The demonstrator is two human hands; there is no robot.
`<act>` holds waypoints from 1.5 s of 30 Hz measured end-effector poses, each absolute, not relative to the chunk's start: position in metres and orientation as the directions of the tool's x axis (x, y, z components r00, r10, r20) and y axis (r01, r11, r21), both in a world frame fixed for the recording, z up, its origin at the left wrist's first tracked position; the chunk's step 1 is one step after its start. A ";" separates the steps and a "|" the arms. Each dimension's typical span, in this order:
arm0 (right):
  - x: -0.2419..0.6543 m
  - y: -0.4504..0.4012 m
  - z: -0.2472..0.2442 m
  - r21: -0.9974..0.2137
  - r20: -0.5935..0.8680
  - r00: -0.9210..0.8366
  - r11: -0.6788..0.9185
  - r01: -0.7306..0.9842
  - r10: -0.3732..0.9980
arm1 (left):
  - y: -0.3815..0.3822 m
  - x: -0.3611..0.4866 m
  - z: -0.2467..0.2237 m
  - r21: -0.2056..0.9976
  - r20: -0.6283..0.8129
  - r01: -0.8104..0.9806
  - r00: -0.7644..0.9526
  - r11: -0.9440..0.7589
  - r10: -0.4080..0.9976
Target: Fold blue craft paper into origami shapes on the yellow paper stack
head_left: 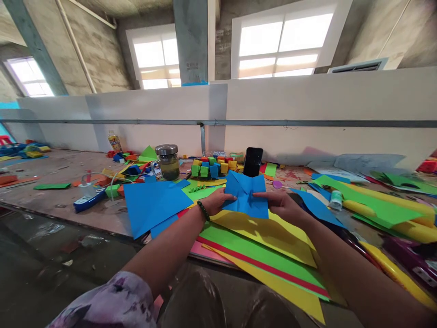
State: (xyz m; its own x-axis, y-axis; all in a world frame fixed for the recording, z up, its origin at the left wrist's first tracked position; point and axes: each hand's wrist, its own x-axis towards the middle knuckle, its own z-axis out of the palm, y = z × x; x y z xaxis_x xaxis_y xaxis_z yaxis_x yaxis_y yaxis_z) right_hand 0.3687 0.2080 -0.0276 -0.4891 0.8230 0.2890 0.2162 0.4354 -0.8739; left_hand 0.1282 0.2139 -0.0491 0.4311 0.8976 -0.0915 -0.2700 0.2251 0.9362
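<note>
Between my two hands is a creased blue sheet of paper, raised just above a pile of coloured sheets. My left hand grips its left edge, thumb on top and the other fingers underneath. On the right side, my right hand holds the same sheet, with a finger stretched over its creased middle. Beneath lie yellow sheets, with green sheets and a red edge showing below them. More flat blue paper is left of my left forearm.
Behind the blue sheet stand a phone, several small folded paper cubes and a lidded glass mug. A power strip with a white cable sits at left. Rolled yellow and green paper, a small bottle and a purple object are at right.
</note>
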 end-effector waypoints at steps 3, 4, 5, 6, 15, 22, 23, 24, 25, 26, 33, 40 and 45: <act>0.368 0.212 -0.032 -0.809 0.362 -0.463 0.520 0.275 0.809 | 0.215 0.126 -0.047 0.941 -0.102 -0.251 0.430 0.227 0.897; 0.369 0.213 -0.033 -0.797 0.383 -0.434 0.529 0.291 0.815 | 0.216 0.125 -0.046 0.943 -0.104 -0.247 0.417 0.222 0.903; 0.370 0.215 -0.035 -0.796 0.397 -0.401 0.527 0.297 0.825 | 0.216 0.123 -0.044 0.950 -0.098 -0.237 0.388 0.202 0.916; 0.371 0.217 -0.036 -0.803 0.406 -0.367 0.518 0.293 0.837 | 0.216 0.120 -0.041 0.963 -0.078 -0.216 0.346 0.161 0.935; 0.381 0.224 -0.039 -0.751 0.480 -0.318 0.570 0.332 0.818 | 0.204 0.117 -0.032 0.839 0.387 0.210 0.418 -0.502 0.822; 0.378 0.224 -0.046 -0.388 0.527 -0.551 0.761 0.521 0.646 | 0.199 0.121 -0.034 0.488 0.397 0.533 0.570 -0.691 0.720; 0.378 0.224 -0.048 -0.338 0.530 -0.569 0.772 0.538 0.629 | 0.199 0.122 -0.035 0.454 0.387 0.567 0.569 -0.687 0.725; 0.378 0.224 -0.049 -0.301 0.535 -0.577 0.777 0.553 0.618 | 0.200 0.121 -0.036 0.441 0.373 0.593 0.561 -0.673 0.739; 0.378 0.224 -0.049 -0.287 0.542 -0.574 0.778 0.559 0.613 | 0.201 0.121 -0.037 0.452 0.350 0.608 0.552 -0.653 0.756; 0.378 0.224 -0.049 -0.299 0.552 -0.565 0.778 0.553 0.614 | 0.203 0.121 -0.039 0.482 0.319 0.609 0.547 -0.629 0.774; 0.380 0.221 -0.039 -0.571 0.583 -0.401 0.708 0.416 0.707 | 0.223 0.113 -0.050 0.904 0.240 0.152 0.595 -0.401 0.767; 0.377 0.216 -0.036 -0.772 0.521 -0.277 0.584 0.250 0.807 | 0.221 0.116 -0.049 0.971 0.221 -0.050 0.565 -0.234 0.795; 0.377 0.219 -0.036 -0.797 0.471 -0.354 0.562 0.223 0.808 | 0.220 0.115 -0.046 0.969 0.238 -0.059 0.502 -0.242 0.831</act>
State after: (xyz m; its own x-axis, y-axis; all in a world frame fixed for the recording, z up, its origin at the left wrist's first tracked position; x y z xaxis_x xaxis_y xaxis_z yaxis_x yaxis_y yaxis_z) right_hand 0.3770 0.2190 -0.0363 -0.3540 0.8081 0.4707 0.2232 0.5618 -0.7966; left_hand 0.1150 0.2202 -0.0461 0.5023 0.8313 0.2378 -0.0587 -0.2416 0.9686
